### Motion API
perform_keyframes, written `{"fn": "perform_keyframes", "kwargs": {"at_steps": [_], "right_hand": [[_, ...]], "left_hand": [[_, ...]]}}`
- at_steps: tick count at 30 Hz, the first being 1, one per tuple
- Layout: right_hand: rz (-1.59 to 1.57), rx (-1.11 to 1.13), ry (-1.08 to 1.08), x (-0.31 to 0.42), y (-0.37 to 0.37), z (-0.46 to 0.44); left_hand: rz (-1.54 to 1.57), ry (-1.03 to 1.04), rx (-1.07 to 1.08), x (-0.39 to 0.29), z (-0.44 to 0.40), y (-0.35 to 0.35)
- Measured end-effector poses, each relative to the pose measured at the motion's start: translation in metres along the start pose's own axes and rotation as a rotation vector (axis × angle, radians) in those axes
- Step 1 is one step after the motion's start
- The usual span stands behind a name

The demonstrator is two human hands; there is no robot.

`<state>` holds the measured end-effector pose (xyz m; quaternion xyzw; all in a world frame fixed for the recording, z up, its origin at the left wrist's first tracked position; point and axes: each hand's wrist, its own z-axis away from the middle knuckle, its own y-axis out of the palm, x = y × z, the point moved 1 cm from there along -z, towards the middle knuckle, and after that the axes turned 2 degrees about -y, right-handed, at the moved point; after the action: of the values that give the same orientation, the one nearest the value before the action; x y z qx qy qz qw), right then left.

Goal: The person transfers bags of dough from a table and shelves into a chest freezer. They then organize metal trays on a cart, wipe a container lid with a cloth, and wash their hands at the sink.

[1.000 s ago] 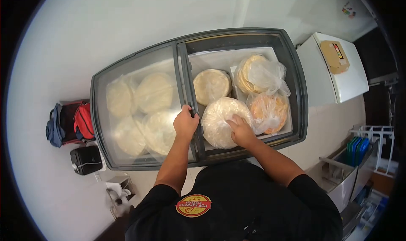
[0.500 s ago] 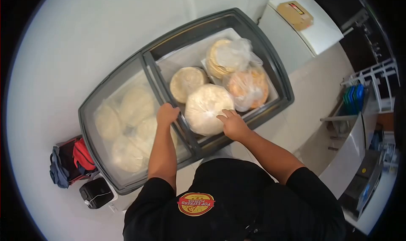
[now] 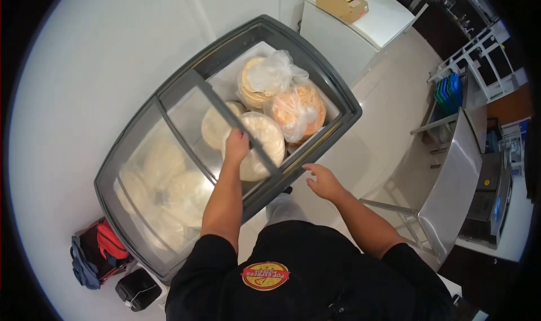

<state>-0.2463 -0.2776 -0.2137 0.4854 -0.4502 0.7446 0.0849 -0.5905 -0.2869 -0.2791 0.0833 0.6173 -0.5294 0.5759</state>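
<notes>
You stand at a big gray freezer (image 3: 321,70) that fills the middle of the frame, with its long side sloping up to the right. Its sliding glass lid (image 3: 193,117) covers the left and part of the middle, and the right end is open. A steel table (image 3: 451,174) stands at the right of the frame, and a white chest (image 3: 346,42) at the top. In the freezer, near the middle of the frame, a big pale round (image 3: 267,136) in clear wrap sits partly under the lid's edge bar (image 3: 221,104). Above it and to the right are an orange bag (image 3: 298,113) and a bag of flat rounds (image 3: 259,85). Your left hand (image 3: 236,146) is curled on that bar. Your right hand (image 3: 322,183) is near the front rim, thumb and fingers apart, with nothing in it. It looks like you are at the lid-sliding step, which calls for a smooth, level push. The cardboard box (image 3: 342,5) on the chest has a red and yellow label, too small to read. Your shirt badge (image 3: 265,276) says "POP EXPRESS PIZZERIA", upside down.
</notes>
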Motion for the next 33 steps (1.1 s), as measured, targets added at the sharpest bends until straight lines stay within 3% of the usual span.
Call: {"fn": "perform_keyframes", "kwargs": {"at_steps": [3,5,10,19,25,28,30,31,33], "right_hand": [[-0.12,0.058,0.112,0.012,0.006,-0.005],[-0.165,0.044,0.121,0.014,-0.002,-0.023],[-0.185,-0.029,0.255,-0.02,-0.027,-0.018],[-0.164,-0.244,0.606,-0.034,-0.056,0.039],[-0.238,-0.337,0.707,-0.05,-0.071,0.072],[-0.292,-0.434,0.673,-0.056,-0.091,0.089],[-0.335,-0.502,0.659,-0.05,-0.101,0.104],[-0.361,-0.539,0.655,-0.042,-0.11,0.113],[-0.404,-0.617,0.639,-0.029,-0.128,0.134]], "left_hand": [[-0.053,0.133,0.034,-0.02,-0.031,0.044],[0.118,-0.048,0.275,-0.05,-0.055,0.061],[0.207,-0.147,0.482,-0.111,-0.099,0.114],[0.385,-0.041,0.431,-0.195,-0.161,0.256],[0.354,0.101,0.365,-0.206,-0.17,0.287],[0.363,0.086,0.433,-0.21,-0.184,0.289],[0.401,-0.045,0.472,-0.208,-0.188,0.292],[0.385,-0.028,0.49,-0.204,-0.185,0.295],[-0.219,0.493,0.155,-0.208,-0.172,0.299]]}}
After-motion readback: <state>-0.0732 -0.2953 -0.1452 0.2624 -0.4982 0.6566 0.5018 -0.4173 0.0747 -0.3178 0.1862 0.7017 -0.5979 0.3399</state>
